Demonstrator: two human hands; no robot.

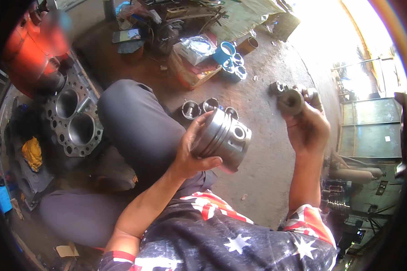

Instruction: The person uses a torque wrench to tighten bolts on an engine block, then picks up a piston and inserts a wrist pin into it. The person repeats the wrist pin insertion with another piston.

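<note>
My left hand is wrapped round a silver piston, its ring grooves toward my palm and its round pin hole facing up. Held out to the right, my right hand grips a dark, thick-walled piston pin, seen end-on with a hole through its middle. The two parts are apart. Beyond the held piston, several more pistons stand on the floor, with hollow ends upward. Some small silver cylindrical parts show on the floor just behind the pin.
At the left lies an engine block with large bores, where a person in orange bends over. A carton with plastic-wrapped items stands ahead, beside a blue cylinder and metal sleeves. A yellow cloth lies far left. My bent knee is near the block.
</note>
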